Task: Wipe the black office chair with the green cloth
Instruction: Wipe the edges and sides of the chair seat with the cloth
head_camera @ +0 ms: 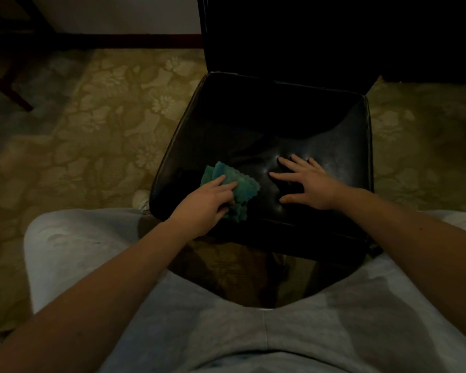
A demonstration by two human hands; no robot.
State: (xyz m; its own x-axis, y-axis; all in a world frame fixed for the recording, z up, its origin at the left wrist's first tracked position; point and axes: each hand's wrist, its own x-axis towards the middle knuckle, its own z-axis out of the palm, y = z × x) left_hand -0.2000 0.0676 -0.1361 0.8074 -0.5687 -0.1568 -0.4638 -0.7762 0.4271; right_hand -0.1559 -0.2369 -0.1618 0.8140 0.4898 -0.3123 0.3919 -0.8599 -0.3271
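Chair seat getting the cloth treatment, seen from right above.

Black chair sits straight ahead on a yellowish flower-pattern carpet, its tall back up against the far side, seat shiny and a bit dented in the middle. Green cloth is bunched on the near left part of the seat, and the left hand presses down on it with fingers curled over the top. Right hand is spread flat and open on the seat just beside the cloth, holding nothing. Grey trousers fill the bottom, knees either side of the seat's front edge. Pretty dim lighting overall.
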